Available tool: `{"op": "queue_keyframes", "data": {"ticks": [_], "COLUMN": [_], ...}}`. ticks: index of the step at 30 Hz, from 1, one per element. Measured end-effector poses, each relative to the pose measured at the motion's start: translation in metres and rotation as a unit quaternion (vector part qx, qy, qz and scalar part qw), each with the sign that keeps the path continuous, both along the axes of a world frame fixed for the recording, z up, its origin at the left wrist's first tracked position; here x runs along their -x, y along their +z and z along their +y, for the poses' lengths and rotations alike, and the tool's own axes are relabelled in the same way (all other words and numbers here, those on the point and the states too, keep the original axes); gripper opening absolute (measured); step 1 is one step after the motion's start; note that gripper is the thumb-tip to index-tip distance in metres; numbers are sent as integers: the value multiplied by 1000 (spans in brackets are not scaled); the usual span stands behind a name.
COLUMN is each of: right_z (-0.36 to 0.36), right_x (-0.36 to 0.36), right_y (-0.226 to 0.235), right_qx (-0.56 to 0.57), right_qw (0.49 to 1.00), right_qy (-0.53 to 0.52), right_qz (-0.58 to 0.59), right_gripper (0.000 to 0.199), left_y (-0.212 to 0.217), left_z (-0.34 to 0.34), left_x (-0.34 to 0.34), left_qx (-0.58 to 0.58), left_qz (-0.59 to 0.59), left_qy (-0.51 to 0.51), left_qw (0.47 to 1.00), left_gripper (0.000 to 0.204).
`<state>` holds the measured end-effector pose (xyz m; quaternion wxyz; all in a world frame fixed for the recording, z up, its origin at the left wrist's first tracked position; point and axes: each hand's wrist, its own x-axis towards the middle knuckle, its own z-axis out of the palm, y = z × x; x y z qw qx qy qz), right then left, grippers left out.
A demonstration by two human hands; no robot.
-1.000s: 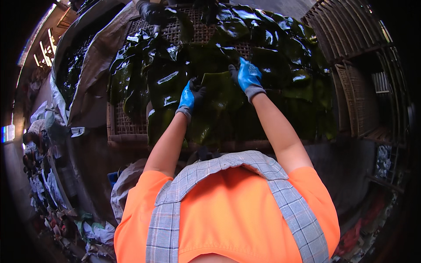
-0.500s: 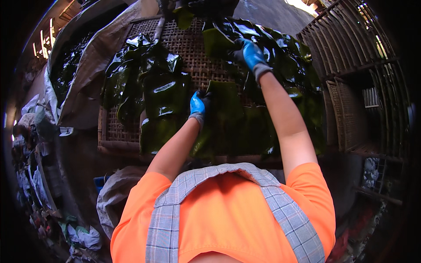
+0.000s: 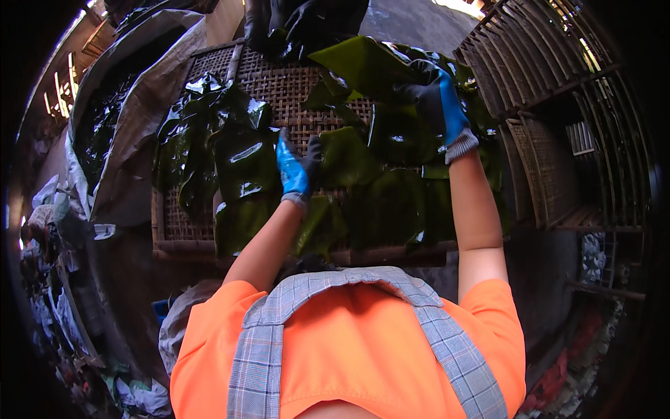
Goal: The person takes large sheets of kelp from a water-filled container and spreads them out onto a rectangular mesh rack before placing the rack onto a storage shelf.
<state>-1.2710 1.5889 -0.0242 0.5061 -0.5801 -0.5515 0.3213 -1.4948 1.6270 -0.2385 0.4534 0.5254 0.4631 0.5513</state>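
Blue-and-dark gloves cover both my hands. My right hand (image 3: pixel 441 105) grips the edge of a glossy dark-green sheet (image 3: pixel 364 66), raised at the far side of a woven rack (image 3: pixel 286 98). My left hand (image 3: pixel 296 166) has its thumb and fingers apart, beside a flat green sheet (image 3: pixel 349 157) on the rack. Another green sheet (image 3: pixel 244 153) lies just to its left. Wet, similar sheets overlap across much of the weave. My right fingertips are partly lost against the dark sheets.
Across the rack, another person's dark-gloved hands (image 3: pixel 300 24) are close to the raised sheet. A pale sack (image 3: pixel 143 105) holding dark, shiny material stands at left. Slatted bamboo racks (image 3: pixel 530 56) rise at right. Cluttered bags (image 3: pixel 139 394) lie at lower left.
My right hand has moved right and slightly nearer, and a green sheet now stretches out from it. My left hand has shifted left, its fingers spread away from the sheet's corner.
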Motion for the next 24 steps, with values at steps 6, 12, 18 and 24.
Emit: {"op": "queue_keyframes", "data": {"ticks": [6, 12, 18, 24], "right_z": [-12, -4, -18, -53], "right_x": [43, 90, 146, 195], "right_y": [-13, -42, -83, -78], "right_qx": [82, 100, -165, -11], "right_qw": [964, 933, 970, 966], "right_qy": [153, 232, 104, 231], "right_qz": [199, 256, -144, 119], "right_gripper": [23, 14, 38, 36], "left_y": [115, 66, 86, 73], "left_z": [-17, -5, -16, -8], "left_x": [50, 118, 114, 140], "left_qx": [107, -3, 278, 237], "left_qz": [-166, 86, -212, -526], "left_qy": [-188, -386, -130, -284], "left_qw": [962, 918, 928, 766], "left_gripper": [79, 55, 38, 40]}}
